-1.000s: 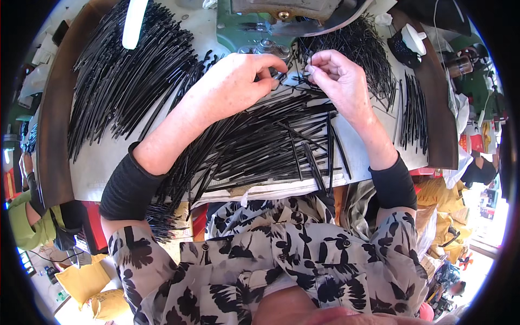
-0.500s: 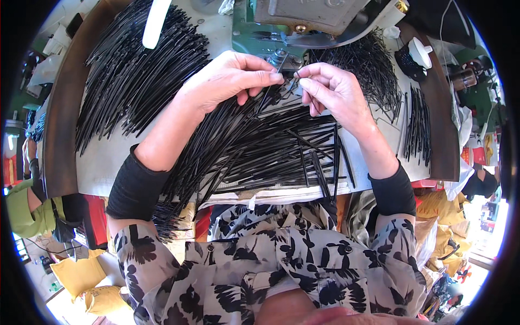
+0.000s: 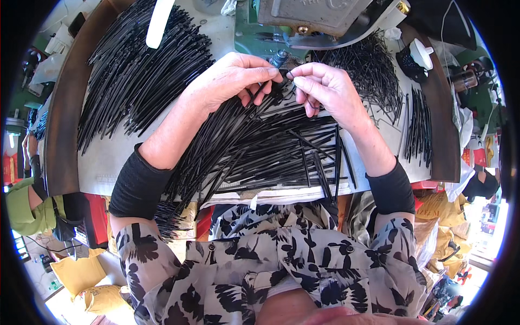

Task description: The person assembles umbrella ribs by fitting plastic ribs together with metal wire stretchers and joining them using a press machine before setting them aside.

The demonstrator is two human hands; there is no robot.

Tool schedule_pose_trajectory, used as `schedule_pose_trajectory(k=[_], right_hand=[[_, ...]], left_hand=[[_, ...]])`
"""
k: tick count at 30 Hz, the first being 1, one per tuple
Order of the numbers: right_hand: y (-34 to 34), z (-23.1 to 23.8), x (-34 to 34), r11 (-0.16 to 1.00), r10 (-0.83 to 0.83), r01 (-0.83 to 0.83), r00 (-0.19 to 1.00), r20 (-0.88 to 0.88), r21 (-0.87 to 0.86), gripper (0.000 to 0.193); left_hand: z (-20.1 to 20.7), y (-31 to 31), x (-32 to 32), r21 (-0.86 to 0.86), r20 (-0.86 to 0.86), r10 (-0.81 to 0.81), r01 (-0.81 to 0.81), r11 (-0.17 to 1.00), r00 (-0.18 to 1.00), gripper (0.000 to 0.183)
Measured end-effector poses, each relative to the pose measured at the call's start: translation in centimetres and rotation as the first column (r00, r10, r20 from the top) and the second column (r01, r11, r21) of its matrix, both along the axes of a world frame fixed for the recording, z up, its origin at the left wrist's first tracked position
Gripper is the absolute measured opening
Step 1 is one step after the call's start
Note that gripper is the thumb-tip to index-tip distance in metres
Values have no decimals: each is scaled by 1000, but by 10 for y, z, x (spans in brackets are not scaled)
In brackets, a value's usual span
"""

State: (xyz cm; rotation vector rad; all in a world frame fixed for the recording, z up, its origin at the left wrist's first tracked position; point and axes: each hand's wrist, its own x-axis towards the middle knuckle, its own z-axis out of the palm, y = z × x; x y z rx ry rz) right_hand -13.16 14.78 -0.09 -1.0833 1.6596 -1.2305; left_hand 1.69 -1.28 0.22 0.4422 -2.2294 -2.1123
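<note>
In the head view, the left hand (image 3: 230,81) is pinching the end of a thin black strip (image 3: 264,92) between thumb and fingertips, just in front of the grey machine (image 3: 314,16) standing at the far edge of the worktable (image 3: 108,162). The right hand (image 3: 325,89) is closing thumb and forefinger on a small dark piece at the same spot (too small to make out clearly), its fingertips almost touching those of the left hand. Beneath both hands and toward the person's body, a loose heap of black strips (image 3: 260,157) is lying across the table, some hanging over its near edge. To the left of the left hand, a larger fan of black strips (image 3: 135,76) is spreading out, with a white flat bar (image 3: 160,21) lying on top. Beyond the right hand, a tangle of thinner black pieces (image 3: 363,70) is resting, and farther right a small bundle (image 3: 417,130) is lying by the table's brown rim. Yellow sacks (image 3: 81,276) are sitting on the floor, low to the left.
</note>
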Motion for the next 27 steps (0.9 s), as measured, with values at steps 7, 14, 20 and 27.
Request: schedule_pose_trajectory(k=[7,14,20,27], right_hand=[[-3,3,-3,1000,7,-6,1000,5,-28,26],[-11,3,-8,998,-12,15,999,48,-63,26],[-13,5,-8,998,-18,20,999,49,-53,26],[-12,4,-10,998,-30,32,999,33,-52,25]], left_hand=[[0,-4,-3,-21,-37,-2,1,1000,999,33],[2,-11,-10,-39,-60,13,-15,999,998,33],[0,-14,-11,-25,-72,31,-33,999,997,27],[2,-11,-14,-39,-60,46,-49,998,997,31]])
